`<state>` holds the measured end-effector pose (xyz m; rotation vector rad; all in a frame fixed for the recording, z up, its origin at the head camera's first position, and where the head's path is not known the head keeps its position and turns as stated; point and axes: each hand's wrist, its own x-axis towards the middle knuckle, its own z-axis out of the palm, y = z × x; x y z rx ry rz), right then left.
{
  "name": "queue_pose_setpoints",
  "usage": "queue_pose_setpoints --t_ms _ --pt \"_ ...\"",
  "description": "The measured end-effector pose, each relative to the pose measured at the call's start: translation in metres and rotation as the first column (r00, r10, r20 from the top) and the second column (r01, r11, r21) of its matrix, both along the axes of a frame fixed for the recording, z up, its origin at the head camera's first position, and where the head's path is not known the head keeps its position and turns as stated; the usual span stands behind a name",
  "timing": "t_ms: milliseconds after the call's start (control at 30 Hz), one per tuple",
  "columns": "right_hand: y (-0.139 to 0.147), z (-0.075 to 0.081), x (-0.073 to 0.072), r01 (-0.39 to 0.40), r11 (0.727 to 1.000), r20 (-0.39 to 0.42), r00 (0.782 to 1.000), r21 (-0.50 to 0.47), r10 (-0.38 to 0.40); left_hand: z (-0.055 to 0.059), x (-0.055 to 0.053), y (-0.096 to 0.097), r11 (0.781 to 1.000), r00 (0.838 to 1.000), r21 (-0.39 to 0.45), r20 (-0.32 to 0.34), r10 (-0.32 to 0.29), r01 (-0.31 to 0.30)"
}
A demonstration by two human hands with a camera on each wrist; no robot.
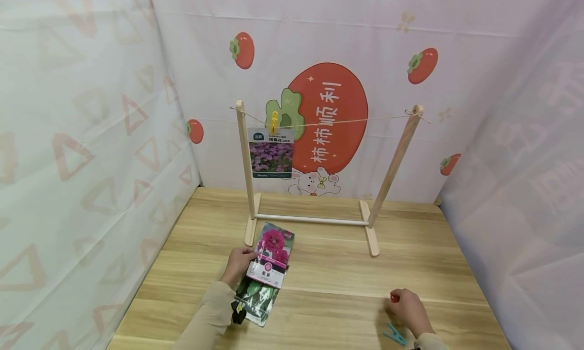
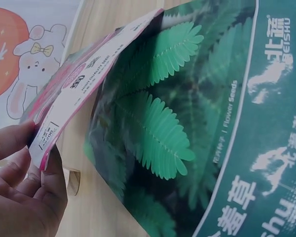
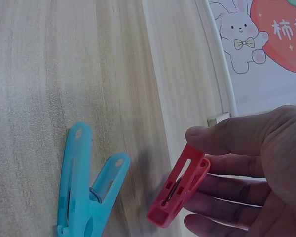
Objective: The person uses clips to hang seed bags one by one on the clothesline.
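My left hand (image 1: 240,265) pinches the left edge of a seed packet (image 1: 272,256) with a pink flower picture. In the left wrist view its thumb (image 2: 12,140) lies on the packet's front and the fingers behind. Partly beneath it lies a green seed packet (image 1: 258,302) with fern-like leaves. My right hand (image 1: 407,309) holds a red clothespin (image 3: 180,185) between thumb and fingers, above the table. Beside that hand a blue clothespin (image 1: 394,334) lies on the table. A yellow clothespin (image 1: 274,122) clips a purple-flower seed packet (image 1: 271,155) to the string.
The string (image 1: 337,121) runs between two wooden posts (image 1: 395,162) of a stand. A white bar (image 1: 312,219) joins the posts low down. Patterned cloth walls (image 1: 86,137) rise on the left, back and right of the wooden table (image 1: 328,289).
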<state>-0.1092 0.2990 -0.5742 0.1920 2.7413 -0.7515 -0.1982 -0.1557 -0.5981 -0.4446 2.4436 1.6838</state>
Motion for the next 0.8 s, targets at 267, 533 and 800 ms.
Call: queue_pose_setpoints --t_ms 267,533,800 --pt "-0.001 0.0 -0.002 -0.013 1.0 -0.067 0.998 -0.001 0.013 0.004 -0.001 0.0 1.0 1.0 -0.005 -0.02 0.018 -0.018" --pt "-0.002 0.004 -0.006 0.005 1.0 -0.111 0.994 -0.008 -0.006 0.011 0.0 0.002 0.999 0.997 0.019 -0.067 0.049 -0.048" --pt "-0.004 0.009 -0.01 0.018 0.999 -0.148 0.989 -0.035 -0.023 0.014 -0.002 0.004 0.993 0.991 0.074 -0.089 0.101 -0.095"
